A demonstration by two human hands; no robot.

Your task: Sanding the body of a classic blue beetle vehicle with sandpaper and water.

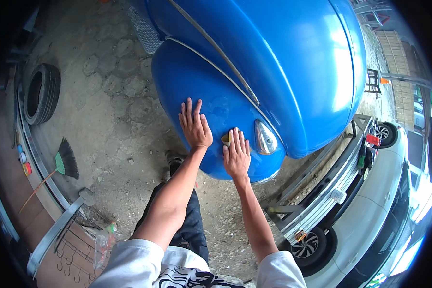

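Note:
A glossy blue car point(293, 62) fills the upper middle, with a rounded fender point(197, 79) bulging toward me. My left hand point(195, 126) lies flat on the fender, fingers spread, holding nothing. My right hand point(236, 153) presses a small yellow sponge point(226, 139) against the fender, just left of a chrome lamp point(265, 138). Only an edge of the sponge shows past my fingers. A chrome trim strip point(216, 62) runs diagonally above both hands.
Paved ground point(105, 96) spreads to the left. A tyre point(42, 93) leans at the far left, a green-headed broom point(62, 165) lies below it. A white car point(369, 211) and a metal rail frame point(321, 192) stand at the right.

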